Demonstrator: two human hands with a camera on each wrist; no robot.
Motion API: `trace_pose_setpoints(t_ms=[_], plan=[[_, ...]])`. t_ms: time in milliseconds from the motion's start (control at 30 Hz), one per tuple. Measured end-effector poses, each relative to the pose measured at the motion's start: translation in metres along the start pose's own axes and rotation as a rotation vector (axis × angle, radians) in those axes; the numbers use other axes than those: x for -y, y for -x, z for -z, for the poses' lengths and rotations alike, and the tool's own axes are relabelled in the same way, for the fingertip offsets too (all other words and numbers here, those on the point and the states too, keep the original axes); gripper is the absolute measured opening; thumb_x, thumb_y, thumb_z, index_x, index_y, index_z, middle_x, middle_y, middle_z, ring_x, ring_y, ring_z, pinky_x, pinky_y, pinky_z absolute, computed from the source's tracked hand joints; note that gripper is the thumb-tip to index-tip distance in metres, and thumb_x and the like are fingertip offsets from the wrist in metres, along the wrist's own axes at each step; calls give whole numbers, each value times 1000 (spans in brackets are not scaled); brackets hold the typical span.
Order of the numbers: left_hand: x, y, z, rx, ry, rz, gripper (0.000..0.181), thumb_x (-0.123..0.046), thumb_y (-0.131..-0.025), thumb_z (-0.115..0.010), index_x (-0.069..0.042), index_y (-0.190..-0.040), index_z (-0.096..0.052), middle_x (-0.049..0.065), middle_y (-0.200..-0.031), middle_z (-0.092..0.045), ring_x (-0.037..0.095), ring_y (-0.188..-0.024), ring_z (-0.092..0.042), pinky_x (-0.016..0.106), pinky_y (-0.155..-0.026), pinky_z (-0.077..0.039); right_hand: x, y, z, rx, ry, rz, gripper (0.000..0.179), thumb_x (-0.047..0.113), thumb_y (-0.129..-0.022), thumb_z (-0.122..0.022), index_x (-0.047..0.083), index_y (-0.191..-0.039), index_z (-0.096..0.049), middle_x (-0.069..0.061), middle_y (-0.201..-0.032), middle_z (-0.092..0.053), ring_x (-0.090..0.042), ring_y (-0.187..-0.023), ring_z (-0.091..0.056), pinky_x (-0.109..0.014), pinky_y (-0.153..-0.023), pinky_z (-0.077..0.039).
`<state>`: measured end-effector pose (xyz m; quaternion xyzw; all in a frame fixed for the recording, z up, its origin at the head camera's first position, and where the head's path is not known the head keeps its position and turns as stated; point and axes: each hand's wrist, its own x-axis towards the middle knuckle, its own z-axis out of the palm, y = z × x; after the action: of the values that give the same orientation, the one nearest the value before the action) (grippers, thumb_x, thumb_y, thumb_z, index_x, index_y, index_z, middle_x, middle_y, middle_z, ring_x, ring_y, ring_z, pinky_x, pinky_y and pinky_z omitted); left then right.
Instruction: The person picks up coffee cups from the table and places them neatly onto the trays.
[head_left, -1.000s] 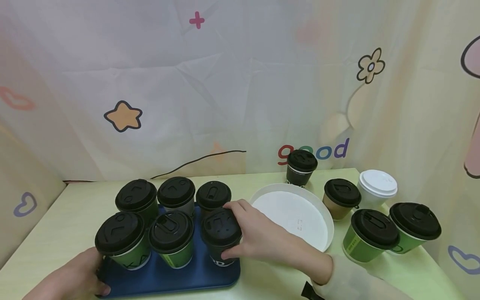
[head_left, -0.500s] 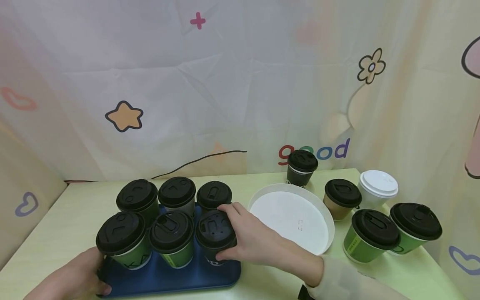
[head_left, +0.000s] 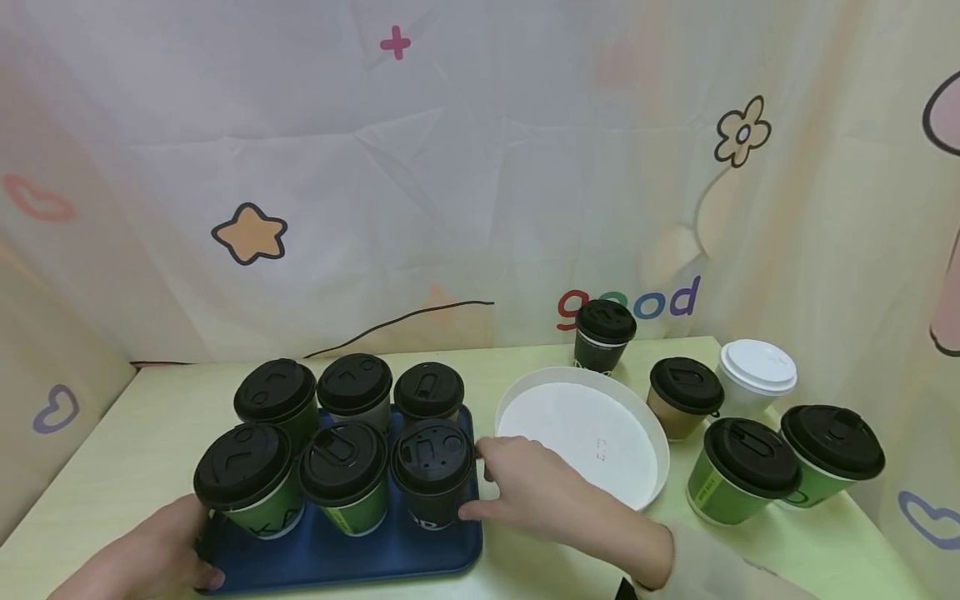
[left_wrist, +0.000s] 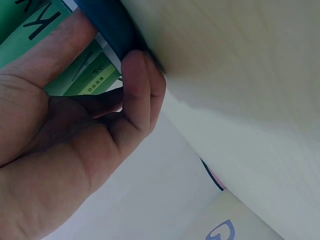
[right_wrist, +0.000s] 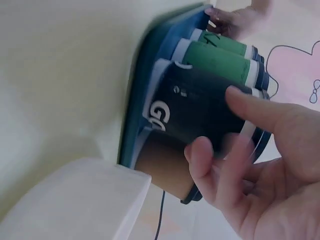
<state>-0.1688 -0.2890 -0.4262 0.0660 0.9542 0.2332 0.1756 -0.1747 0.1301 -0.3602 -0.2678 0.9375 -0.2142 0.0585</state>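
Several lidded paper coffee cups stand upright in two rows on a blue tray [head_left: 337, 568]. My left hand [head_left: 146, 546] grips the tray's near left corner; in the left wrist view its fingers [left_wrist: 137, 85] curl around the rim. At the front right of the tray is a black cup [head_left: 431, 500] with white lettering. My right hand [head_left: 536, 492] is just to the right of that cup, fingers spread apart and loosely bent, holding nothing. A green cup [head_left: 356, 512] stands at the front middle and another green cup [head_left: 258, 517] at the front left.
A round white shallow dish [head_left: 581, 433] lies right of the tray. Behind it stands a small black cup [head_left: 602, 350]. Further right are a brown cup [head_left: 671, 417], a white cup [head_left: 750, 383] and two green cups [head_left: 712, 492]. A printed curtain [head_left: 450, 167] hangs behind the table.
The black cup has shifted slightly left on the tray, and my right hand has let go of it and drawn back to the right. My left hand stays on the tray.
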Motion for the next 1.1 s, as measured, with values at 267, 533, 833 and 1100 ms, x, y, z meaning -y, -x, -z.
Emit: trace_pose_setpoints(t_ms=[267,533,833,1100], plan=[[1,2,2,29,46,17,71,-2,-68,-94,17,-122,-52,17,-104,-68,40,-99,-66,57,-84,-54,2,11,-15,108,184,-1,38,42,-78,-89,12,-82,-66,8,-65,-54,-11,-61,-55,-31,-54,-48],[3,7,-5,18,84,56,69,-11,-75,-92,17,-123,-51,14,-101,-64,36,-94,-65,55,-80,-56,-2,11,-36,91,307,35,39,46,-76,-88,13,-83,-68,5,-72,-59,-13,-67,-59,-33,-56,-50],[10,7,-8,101,136,43,108,-40,-86,-85,23,-147,-21,33,-124,-46,56,-114,-47,69,-91,-46,-3,11,-42,45,252,52,34,38,-73,-92,13,-79,-70,5,-69,-57,-11,-63,-55,-31,-55,-48],[10,7,-5,94,76,99,112,-49,-77,-89,23,-143,-33,28,-119,-49,50,-110,-53,67,-90,-48,-2,10,-44,45,231,57,32,37,-74,-92,13,-83,-73,4,-73,-58,-10,-68,-56,-31,-57,-47]])
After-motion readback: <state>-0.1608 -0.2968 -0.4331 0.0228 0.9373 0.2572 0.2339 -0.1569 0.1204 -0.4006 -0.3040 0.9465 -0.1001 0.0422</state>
